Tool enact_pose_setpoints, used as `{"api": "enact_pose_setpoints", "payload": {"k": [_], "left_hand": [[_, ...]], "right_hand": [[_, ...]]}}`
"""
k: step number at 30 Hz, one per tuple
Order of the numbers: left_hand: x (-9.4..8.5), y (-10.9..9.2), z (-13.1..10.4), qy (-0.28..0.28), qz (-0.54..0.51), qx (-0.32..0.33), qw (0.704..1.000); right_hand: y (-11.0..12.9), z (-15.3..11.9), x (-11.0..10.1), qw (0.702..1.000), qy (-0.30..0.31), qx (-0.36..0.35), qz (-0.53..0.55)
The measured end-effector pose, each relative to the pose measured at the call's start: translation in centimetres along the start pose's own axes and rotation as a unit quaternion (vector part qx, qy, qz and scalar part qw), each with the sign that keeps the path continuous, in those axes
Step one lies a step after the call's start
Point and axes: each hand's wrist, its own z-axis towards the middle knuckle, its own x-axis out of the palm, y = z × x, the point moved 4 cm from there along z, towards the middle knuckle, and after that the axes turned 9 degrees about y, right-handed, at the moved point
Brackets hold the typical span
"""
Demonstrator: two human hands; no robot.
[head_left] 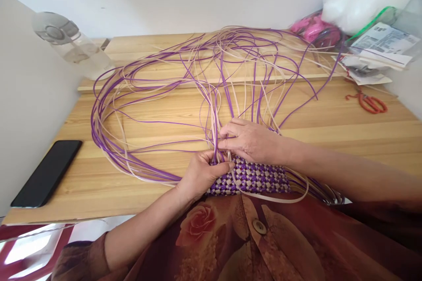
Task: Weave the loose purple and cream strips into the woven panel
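Note:
A woven panel (257,178) in purple and beige checks lies at the table's front edge, against my shirt. Long loose strands (132,70) in the same colours fan out from it across the table and curl round to the left. My left hand (206,171) grips the panel's left part, its thumb pressed on the weave near the upper edge. Just above, my right hand (247,140) has its fingers closed among the upright strands; exactly which strand it pinches is hidden. One beige strand (280,197) loops down over the panel's front.
A black phone (46,173) lies at the left. Behind it stands a clear bottle (79,48) with a grey lid. Orange-handled cutters (371,102), a pink bundle (314,28) and papers in plastic (382,41) are on the right. A raised board runs along the back.

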Motion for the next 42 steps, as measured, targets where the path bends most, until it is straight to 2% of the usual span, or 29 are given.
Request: {"api": "enact_pose_setpoints", "payload": {"k": [3, 6, 9, 11, 14, 16, 19, 22, 25, 27, 29, 32, 35, 38, 42], "left_hand": [[0.0, -0.1, -0.1, -0.003, 0.014, 0.008, 1.000], [0.0, -0.2, 0.0, -0.009, 0.036, 0.007, 0.999], [-0.1, -0.1, 0.2, -0.011, 0.049, -0.006, 0.999], [-0.2, -0.2, 0.3, -0.007, 0.053, -0.009, 0.999], [-0.3, -0.3, 0.3, 0.007, 0.053, -0.001, 0.999], [-0.2, -0.5, 0.1, 0.010, 0.044, 0.013, 0.999], [0.0, -0.5, -0.2, 0.011, 0.008, 0.023, 1.000], [0.2, -0.4, -0.4, 0.002, -0.027, 0.006, 1.000], [0.3, -0.4, -0.4, -0.008, -0.051, -0.012, 0.999], [0.3, -0.4, -0.3, -0.002, -0.065, -0.023, 0.998], [0.3, -0.4, -0.3, 0.008, -0.070, -0.029, 0.997], [0.3, -0.3, -0.2, 0.015, -0.065, -0.019, 0.998], [0.2, -0.4, -0.2, -0.002, -0.062, 0.018, 0.998], [0.2, -0.4, -0.1, -0.019, -0.066, 0.032, 0.997], [0.3, 0.0, 0.1, -0.008, -0.071, 0.000, 0.997]], "right_hand": [[-0.2, 0.1, 0.0, 1.000, -0.009, -0.004, 0.006], [-0.2, -0.8, -0.6, 0.999, -0.030, 0.001, -0.038], [0.1, -2.1, -1.3, 0.998, 0.023, 0.028, -0.058], [0.8, -2.5, -1.8, 0.996, 0.082, 0.025, 0.007], [2.1, -1.8, -2.0, 0.973, 0.129, -0.005, 0.189], [2.1, -0.6, -1.6, 0.958, 0.096, 0.021, 0.270], [0.5, 0.6, -0.6, 0.946, -0.011, 0.125, 0.298], [-0.8, 0.3, 0.1, 0.939, -0.045, 0.199, 0.278], [-0.2, -0.9, -0.5, 0.966, -0.032, 0.201, 0.156], [1.1, -1.9, -1.0, 0.978, 0.003, 0.200, 0.058], [2.3, -2.7, -1.3, 0.977, 0.052, 0.207, 0.022], [3.2, -3.4, -1.1, 0.966, 0.094, 0.215, 0.110], [3.2, -3.7, -0.6, 0.943, 0.100, 0.227, 0.223], [2.9, -3.7, -0.2, 0.921, 0.076, 0.252, 0.288], [2.8, -3.7, 0.4, 0.896, 0.035, 0.294, 0.330]]}}
